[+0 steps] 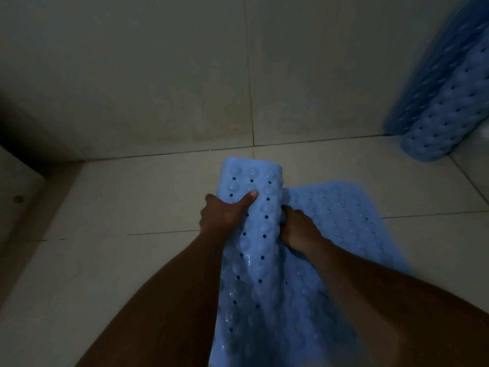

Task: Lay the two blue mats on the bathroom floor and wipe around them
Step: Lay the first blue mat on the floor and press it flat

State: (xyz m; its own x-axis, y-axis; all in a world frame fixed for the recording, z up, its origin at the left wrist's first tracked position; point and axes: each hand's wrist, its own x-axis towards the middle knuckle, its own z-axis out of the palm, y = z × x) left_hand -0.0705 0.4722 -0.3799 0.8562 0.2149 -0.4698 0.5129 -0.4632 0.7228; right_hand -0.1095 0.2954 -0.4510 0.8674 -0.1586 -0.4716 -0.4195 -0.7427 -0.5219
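Observation:
A blue rubber mat (262,260) with small holes and suction cups is held in front of me, folded into a raised roll on the left while its right part spreads over the tiled floor (148,197). My left hand (225,213) grips the left side of the roll, thumb on top. My right hand (299,226) clutches the fold on its right side. A second blue mat (444,102) stands rolled up against the wall at the far right, its lower end on the floor.
A pale tiled wall (158,75) rises just behind the mat. At the left edge a raised ledge (18,186) with a small round fitting borders the floor. The room is dim.

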